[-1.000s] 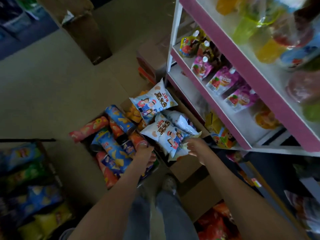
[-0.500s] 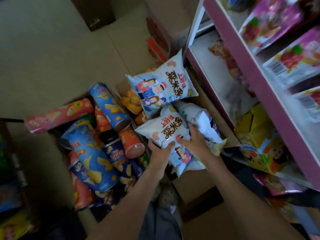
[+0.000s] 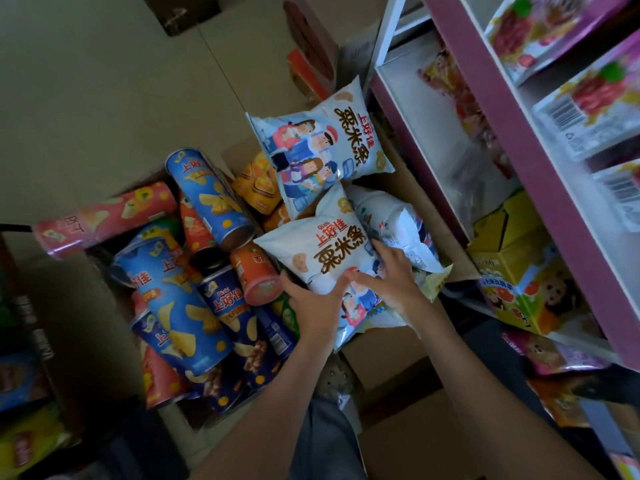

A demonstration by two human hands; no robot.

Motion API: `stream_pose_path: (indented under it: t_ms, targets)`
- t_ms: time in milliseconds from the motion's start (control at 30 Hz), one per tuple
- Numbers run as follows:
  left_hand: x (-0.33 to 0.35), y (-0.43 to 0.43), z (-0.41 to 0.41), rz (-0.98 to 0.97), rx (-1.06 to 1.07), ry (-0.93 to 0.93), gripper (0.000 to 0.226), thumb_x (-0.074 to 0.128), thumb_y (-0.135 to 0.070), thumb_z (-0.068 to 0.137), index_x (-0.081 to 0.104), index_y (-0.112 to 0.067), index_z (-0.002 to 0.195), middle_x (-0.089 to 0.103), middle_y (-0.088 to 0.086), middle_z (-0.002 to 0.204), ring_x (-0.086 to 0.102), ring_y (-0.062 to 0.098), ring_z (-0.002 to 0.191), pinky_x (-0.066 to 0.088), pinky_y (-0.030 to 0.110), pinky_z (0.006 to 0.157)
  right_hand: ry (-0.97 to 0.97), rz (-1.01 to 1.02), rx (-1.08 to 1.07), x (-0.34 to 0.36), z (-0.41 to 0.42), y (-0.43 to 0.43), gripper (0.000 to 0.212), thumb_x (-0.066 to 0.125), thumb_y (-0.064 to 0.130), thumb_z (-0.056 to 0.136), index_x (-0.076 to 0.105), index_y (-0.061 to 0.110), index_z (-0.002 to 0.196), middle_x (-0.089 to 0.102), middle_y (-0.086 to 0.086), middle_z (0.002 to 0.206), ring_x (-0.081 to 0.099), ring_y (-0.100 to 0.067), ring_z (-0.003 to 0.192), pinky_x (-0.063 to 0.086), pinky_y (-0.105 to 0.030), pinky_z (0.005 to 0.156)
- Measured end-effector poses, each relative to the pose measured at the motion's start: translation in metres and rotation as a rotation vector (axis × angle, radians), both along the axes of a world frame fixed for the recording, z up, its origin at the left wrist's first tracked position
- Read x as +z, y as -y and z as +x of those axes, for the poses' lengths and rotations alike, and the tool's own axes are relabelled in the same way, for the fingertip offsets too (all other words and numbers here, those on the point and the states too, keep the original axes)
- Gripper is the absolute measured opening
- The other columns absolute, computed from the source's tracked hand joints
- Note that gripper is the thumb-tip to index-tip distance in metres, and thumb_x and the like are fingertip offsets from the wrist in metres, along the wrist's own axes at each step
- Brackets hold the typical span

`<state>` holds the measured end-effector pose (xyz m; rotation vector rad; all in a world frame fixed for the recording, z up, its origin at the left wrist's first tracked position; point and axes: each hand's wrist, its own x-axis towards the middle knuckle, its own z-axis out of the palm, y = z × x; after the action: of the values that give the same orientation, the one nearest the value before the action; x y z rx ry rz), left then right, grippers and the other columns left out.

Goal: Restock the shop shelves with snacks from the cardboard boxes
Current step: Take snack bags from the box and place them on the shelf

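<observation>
A white snack bag with brown lettering lies on top of an open cardboard box on the floor. My left hand grips its lower left edge, thumb on the front. My right hand rests on the bag's right side, fingers spread over it and a second bag beside it. Another bag of the same kind lies further back. Several chip tubes, among them a tall blue one, fill the box's left part. The pink-edged shelf unit stands to the right.
Yellow cartoon boxes sit on the lowest shelf. Pink fruit-snack pouches lie on the shelf above. A brown carton stands on the floor far back. More chip bags fill a crate at the lower left.
My left hand left the chip tubes and took hold of the white bag. My head has come lower and closer to the box. The right hand stays on the bags.
</observation>
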<state>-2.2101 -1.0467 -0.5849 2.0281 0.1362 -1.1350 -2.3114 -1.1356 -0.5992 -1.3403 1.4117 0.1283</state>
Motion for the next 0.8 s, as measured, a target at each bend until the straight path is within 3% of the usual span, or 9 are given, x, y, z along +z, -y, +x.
stream_pose_path:
  t_ms: [200, 400, 567, 667, 800]
  targets:
    - [0.008, -0.011, -0.003, -0.017, -0.035, 0.031, 0.119, 0.090, -0.039, 0.058, 0.017, -0.018, 0.149, 0.040, 0.005, 0.138, 0.045, 0.019, 0.123, 0.044, 0.031, 0.098, 0.094, 0.057, -0.014, 0.007, -0.008, -0.003, 0.082, 0.076, 0.030, 0.081, 0.030, 0.029, 0.148, 0.021, 0.000, 0.149, 0.015, -0.018, 0.143, 0.028, -0.040, 0.114]
    - [0.005, -0.014, 0.001, 0.101, -0.050, 0.042, 0.118, 0.087, -0.049, 0.058, 0.016, -0.023, 0.148, 0.034, 0.012, 0.142, 0.039, 0.031, 0.129, 0.042, 0.047, 0.104, 0.088, 0.105, 0.041, -0.003, -0.007, -0.010, 0.083, 0.076, 0.034, 0.080, 0.029, 0.032, 0.148, 0.025, 0.003, 0.151, 0.024, -0.018, 0.142, 0.027, -0.047, 0.115]
    - [0.014, -0.021, 0.002, 0.078, -0.109, 0.125, 0.112, 0.087, -0.042, 0.062, 0.017, -0.019, 0.146, 0.029, 0.014, 0.141, 0.042, 0.031, 0.124, 0.044, 0.037, 0.095, 0.201, 0.187, -0.034, -0.005, -0.006, -0.017, 0.081, 0.080, 0.033, 0.076, 0.031, 0.034, 0.141, 0.036, 0.007, 0.145, 0.037, -0.013, 0.133, 0.036, -0.035, 0.108]
    - [0.024, -0.028, 0.002, 0.031, -0.170, 0.225, 0.111, 0.087, -0.035, 0.064, 0.016, -0.018, 0.148, 0.029, 0.008, 0.136, 0.039, 0.023, 0.120, 0.041, 0.029, 0.092, 0.243, 0.198, -0.023, -0.001, -0.008, -0.017, 0.084, 0.085, 0.051, 0.061, 0.031, 0.043, 0.124, 0.039, 0.007, 0.138, 0.040, -0.015, 0.130, 0.039, -0.037, 0.106]
    - [0.034, -0.026, 0.008, -0.015, -0.227, 0.319, 0.109, 0.088, -0.039, 0.062, 0.021, -0.025, 0.148, 0.024, -0.004, 0.124, 0.028, 0.009, 0.113, 0.036, 0.024, 0.092, 0.314, 0.215, -0.040, 0.004, -0.008, -0.011, 0.102, 0.085, 0.047, 0.054, 0.022, 0.049, 0.135, 0.037, 0.011, 0.143, 0.040, -0.011, 0.129, 0.040, -0.033, 0.102]
